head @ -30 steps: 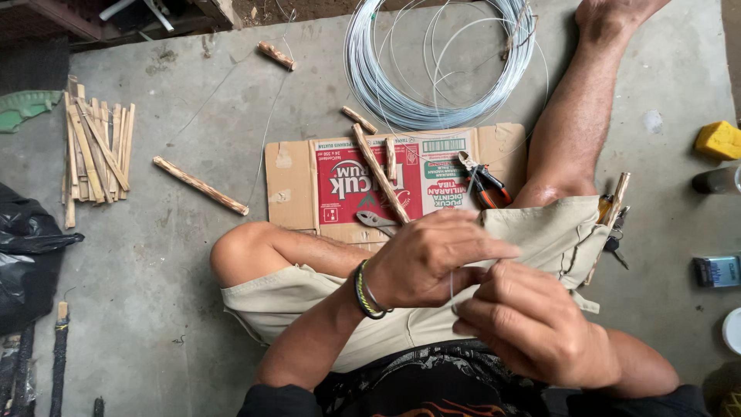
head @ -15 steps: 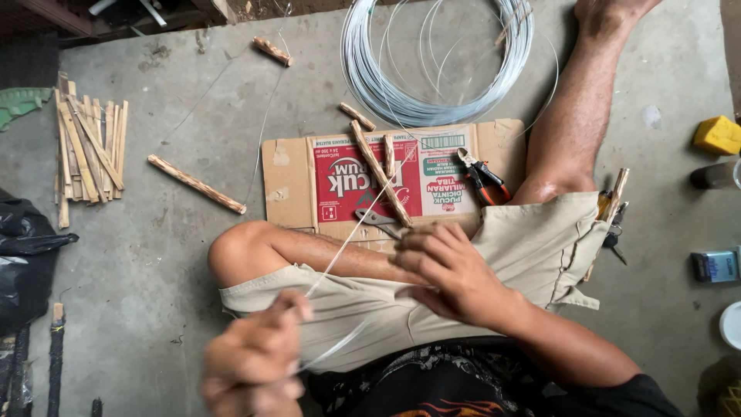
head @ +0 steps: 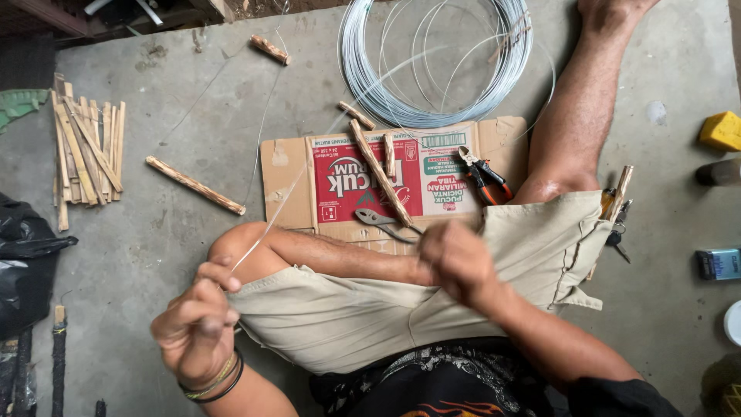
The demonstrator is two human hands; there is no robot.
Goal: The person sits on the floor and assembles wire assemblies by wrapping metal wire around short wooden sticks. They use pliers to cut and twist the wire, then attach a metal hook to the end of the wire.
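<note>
**Wire held taut at the left hand, seated worker on concrete floor**

Presently, the left hand (head: 199,324) sits low by the bent left knee, thumb and fingers pinched on a thin grey metal wire (head: 282,202). The wire runs up and to the right from that pinch, over the flattened brown-and-red cardboard sheet (head: 386,181), toward the large coil of silvery wire (head: 436,62) lying on the grey concrete floor (head: 177,123). The right hand (head: 457,259) is curled closed over the thigh of the beige shorts (head: 532,255); it is blurred, and what it grips cannot be told. On the cardboard lie a long rough wooden stick (head: 380,171), grey metal pliers (head: 390,224) and red-and-black handled cutters (head: 485,176). A bundle of split wooden slats (head: 85,150) lies well apart at the left, with one loose stick (head: 194,185) between bundle and cardboard.
</note>
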